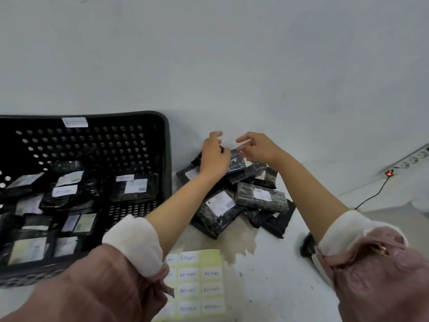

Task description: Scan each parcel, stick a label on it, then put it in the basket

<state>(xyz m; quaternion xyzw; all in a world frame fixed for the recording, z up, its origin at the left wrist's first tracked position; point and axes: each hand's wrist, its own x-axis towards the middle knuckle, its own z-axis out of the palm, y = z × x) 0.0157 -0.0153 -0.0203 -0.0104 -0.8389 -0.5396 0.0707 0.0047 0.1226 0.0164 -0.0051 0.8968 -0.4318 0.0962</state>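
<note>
Hands: left hand [214, 159] and right hand [257, 148] both loose, holding nothing.
Pile [243, 196]: grab one top parcel (not two).
Basket [167, 145]: later.

One black perforated plastic basket [144, 126]; two bare hands, left hand [214, 156] and right hand [258, 148]; one yellow-backed sheet of white stickers [197, 283]; one white power strip [413, 158]; black plastic-wrapped parcels [260, 197] too piled to count exactly

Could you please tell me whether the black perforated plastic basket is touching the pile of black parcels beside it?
Apart. The head view shows a strip of white table between the black perforated plastic basket and the pile of black parcels.
</note>
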